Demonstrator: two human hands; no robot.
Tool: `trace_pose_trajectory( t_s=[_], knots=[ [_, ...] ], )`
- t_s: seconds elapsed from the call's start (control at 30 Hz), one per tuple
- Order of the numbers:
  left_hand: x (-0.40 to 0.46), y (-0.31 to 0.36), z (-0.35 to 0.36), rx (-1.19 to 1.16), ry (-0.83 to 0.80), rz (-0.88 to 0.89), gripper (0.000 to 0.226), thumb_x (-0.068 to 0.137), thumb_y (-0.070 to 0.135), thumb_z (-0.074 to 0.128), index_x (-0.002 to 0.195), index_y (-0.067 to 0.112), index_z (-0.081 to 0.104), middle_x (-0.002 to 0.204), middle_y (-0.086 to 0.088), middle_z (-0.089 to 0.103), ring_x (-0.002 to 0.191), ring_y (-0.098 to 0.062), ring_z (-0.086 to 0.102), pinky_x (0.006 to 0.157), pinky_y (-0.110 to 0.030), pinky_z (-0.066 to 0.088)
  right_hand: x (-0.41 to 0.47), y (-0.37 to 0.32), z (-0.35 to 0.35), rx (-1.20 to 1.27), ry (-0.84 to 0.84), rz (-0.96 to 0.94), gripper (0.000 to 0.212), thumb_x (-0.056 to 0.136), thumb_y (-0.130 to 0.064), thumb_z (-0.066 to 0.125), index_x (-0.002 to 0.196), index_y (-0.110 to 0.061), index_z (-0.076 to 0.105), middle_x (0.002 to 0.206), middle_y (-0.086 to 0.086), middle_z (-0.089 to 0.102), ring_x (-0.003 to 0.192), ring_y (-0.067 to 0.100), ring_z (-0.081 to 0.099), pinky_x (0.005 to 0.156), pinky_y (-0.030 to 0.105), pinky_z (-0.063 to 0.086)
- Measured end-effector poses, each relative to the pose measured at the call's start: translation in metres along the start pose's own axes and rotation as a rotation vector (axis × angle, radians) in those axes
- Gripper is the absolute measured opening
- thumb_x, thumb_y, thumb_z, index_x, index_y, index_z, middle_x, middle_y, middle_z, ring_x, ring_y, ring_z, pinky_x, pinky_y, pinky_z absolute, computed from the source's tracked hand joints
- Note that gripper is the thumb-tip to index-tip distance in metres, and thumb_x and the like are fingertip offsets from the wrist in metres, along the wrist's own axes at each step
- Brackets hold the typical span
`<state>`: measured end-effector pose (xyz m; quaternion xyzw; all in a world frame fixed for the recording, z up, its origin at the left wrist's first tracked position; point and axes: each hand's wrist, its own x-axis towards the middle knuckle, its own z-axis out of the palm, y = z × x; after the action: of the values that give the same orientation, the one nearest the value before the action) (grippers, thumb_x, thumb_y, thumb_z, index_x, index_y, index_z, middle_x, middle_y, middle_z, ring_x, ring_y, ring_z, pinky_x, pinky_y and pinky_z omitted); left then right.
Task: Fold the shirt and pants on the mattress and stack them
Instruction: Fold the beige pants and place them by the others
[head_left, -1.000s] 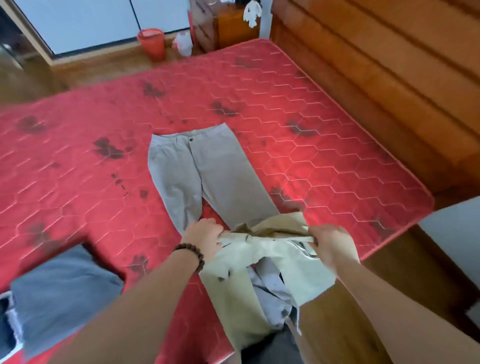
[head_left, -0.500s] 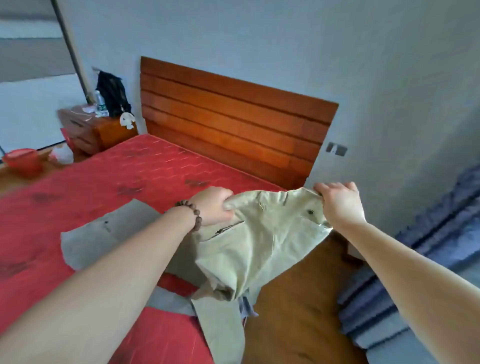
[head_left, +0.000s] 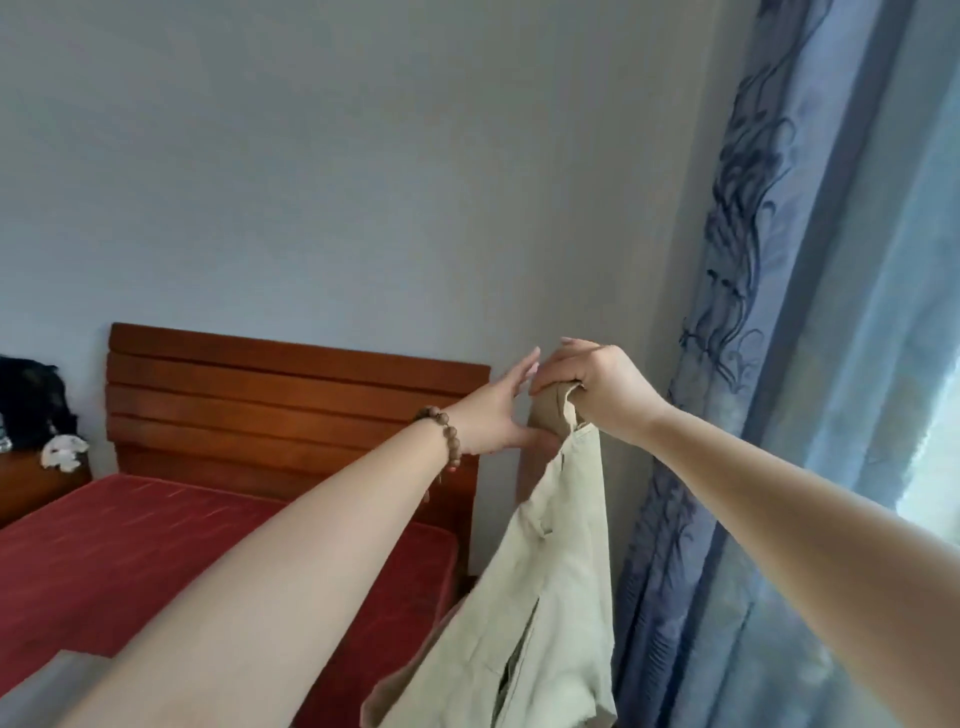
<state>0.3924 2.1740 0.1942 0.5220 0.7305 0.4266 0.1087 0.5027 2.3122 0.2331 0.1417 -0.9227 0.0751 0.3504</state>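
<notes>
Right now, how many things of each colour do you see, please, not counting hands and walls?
Beige: 1, the shirt, held up by the right hand
Red: 1, the mattress
Brown: 2, the headboard and the bead bracelet
Blue: 1, the curtain
Total: 5

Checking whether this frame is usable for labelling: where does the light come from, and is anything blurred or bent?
Head view: daylight comes through the blue curtain at right, washing out that edge; the wide lens bows the curtain; the right hand gripping the beige shirt is fairly sharp, the left hand slightly soft.
</notes>
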Motion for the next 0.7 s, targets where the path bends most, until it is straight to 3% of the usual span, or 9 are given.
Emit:
trace_pose_trajectory(
  t_s=[0.07,0.13,0.2,0.27,0.37,0.43,0.5,0.6,0.7],
  knots=[
    [0.019,0.024,0.02,-0.096,0.004,0.037,0.123,0.068,0.015,0.084,0.153,0.025,-0.003,0.154,0.007,0.028,0.139,-0.005,0.03,0.113,-0.027,0.029,-0.011,0.004,-0.024,0.017,0.011,0.013,0.051,0.058,0.022,0.053,0.087,-0.011,0.078,0.095,0.001,0.072,0.097,0.017,0.063,0.113,0.028,0.028],
    [0.036,0.044,0.041,-0.198,0.005,0.075,0.098,0.064,0.013,0.086,0.146,0.02,0.033,0.143,0.001,0.047,0.132,-0.01,0.043,0.11,-0.029,0.035,-0.024,0.014,-0.05,-0.004,0.022,-0.008,0.03,0.065,0.011,0.074,0.086,-0.011,0.078,0.095,0.001,0.072,0.094,0.015,0.065,0.112,0.018,0.024],
    [0.048,0.061,0.06,-0.205,0.037,0.075,0.05,0.062,0.021,0.088,0.106,0.026,0.066,0.109,0.002,0.071,0.106,-0.009,0.064,0.094,-0.025,0.049,-0.037,0.025,-0.074,-0.016,0.016,0.014,0.024,0.068,0.002,0.08,0.089,-0.009,0.078,0.098,0.006,0.072,0.096,0.015,0.065,0.113,0.019,0.022],
    [0.062,0.078,0.08,-0.19,0.096,0.079,0.032,0.064,0.024,0.089,0.087,0.026,0.066,0.082,0.013,0.071,0.079,0.005,0.065,0.07,-0.009,0.048,-0.053,0.036,-0.099,-0.018,0.032,0.1,0.03,0.076,0.008,0.07,0.102,-0.006,0.074,0.112,0.009,0.069,0.104,0.011,0.062,0.112,0.02,0.023],
    [0.079,0.095,0.103,-0.267,0.223,0.077,0.039,0.064,0.02,0.089,0.094,0.019,0.064,0.081,0.015,0.067,0.065,0.012,0.061,0.059,-0.005,0.043,-0.078,0.05,-0.132,0.011,0.119,0.44,0.037,0.088,-0.002,0.059,0.123,-0.012,0.064,0.115,0.003,0.067,0.092,0.004,0.065,0.091,0.008,0.039],
    [0.088,0.104,0.114,-0.283,0.32,0.062,0.05,0.061,0.022,0.091,0.102,0.015,0.063,0.087,0.013,0.066,0.072,0.006,0.061,0.061,-0.006,0.044,-0.094,0.059,-0.147,0.151,0.152,0.679,0.031,0.093,-0.032,0.06,0.113,-0.01,0.066,0.109,0.004,0.069,0.095,0.015,0.065,0.092,0.023,0.047],
    [0.095,0.112,0.124,-0.24,0.409,0.014,0.057,0.056,0.031,0.092,0.101,0.016,0.061,0.086,0.011,0.066,0.076,-0.002,0.062,0.06,-0.011,0.045,-0.108,0.061,-0.152,0.332,0.008,0.854,0.047,0.085,-0.055,0.061,0.098,-0.011,0.066,0.096,0.001,0.068,0.091,0.016,0.064,0.088,0.036,0.052],
    [0.102,0.118,0.132,-0.204,0.45,-0.001,0.064,0.053,0.037,0.092,0.103,0.019,0.057,0.092,0.008,0.065,0.086,-0.009,0.063,0.073,-0.023,0.046,-0.118,0.064,-0.142,0.129,-0.236,0.867,0.017,0.076,-0.032,0.077,0.08,-0.021,0.064,0.079,-0.008,0.061,0.078,0.012,0.058,0.066,0.02,0.044],
    [0.103,0.117,0.12,-0.291,0.346,0.077,0.073,0.056,0.032,0.092,0.117,0.018,0.054,0.11,0.005,0.062,0.105,-0.012,0.059,0.09,-0.025,0.045,-0.12,0.071,-0.141,-0.083,-0.097,0.852,0.014,0.073,-0.014,0.077,0.08,-0.01,0.066,0.071,-0.003,0.055,0.07,0.014,0.05,0.058,0.026,0.037]
  ],
)
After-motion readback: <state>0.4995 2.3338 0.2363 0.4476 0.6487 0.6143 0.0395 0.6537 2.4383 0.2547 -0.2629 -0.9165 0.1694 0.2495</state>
